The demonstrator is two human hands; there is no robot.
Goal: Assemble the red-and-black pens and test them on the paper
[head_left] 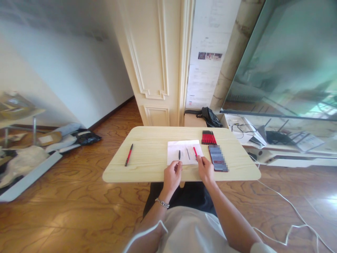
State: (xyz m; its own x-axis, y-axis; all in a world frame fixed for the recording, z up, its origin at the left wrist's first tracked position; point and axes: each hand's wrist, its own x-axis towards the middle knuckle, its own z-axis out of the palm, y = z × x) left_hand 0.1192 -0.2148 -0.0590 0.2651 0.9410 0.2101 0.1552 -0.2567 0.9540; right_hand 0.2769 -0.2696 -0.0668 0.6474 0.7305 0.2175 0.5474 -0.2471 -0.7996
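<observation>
A white paper sheet (pixel 184 151) lies on a small light wooden table (pixel 147 168). On the sheet are a short black pen part (pixel 179 154), a thin dark refill (pixel 187 154) and a red pen barrel (pixel 195 151). My left hand (pixel 172 175) rests at the sheet's near edge, its fingers curled and pinched just below the black part. My right hand (pixel 205 168) touches the near end of the red barrel with pinched fingers. A row of several red-and-black pens (pixel 209 137) lies at the table's back right. One assembled red-and-black pen (pixel 129 155) lies alone on the left.
A dark flat pack (pixel 218 159) lies right of the sheet. A black bag (pixel 210 117) sits behind the table by the cream door. A TV stand with a router (pixel 279 137) is on the right. A white cable (pixel 284 203) trails across the wooden floor. Clutter (pixel 39 147) lies left.
</observation>
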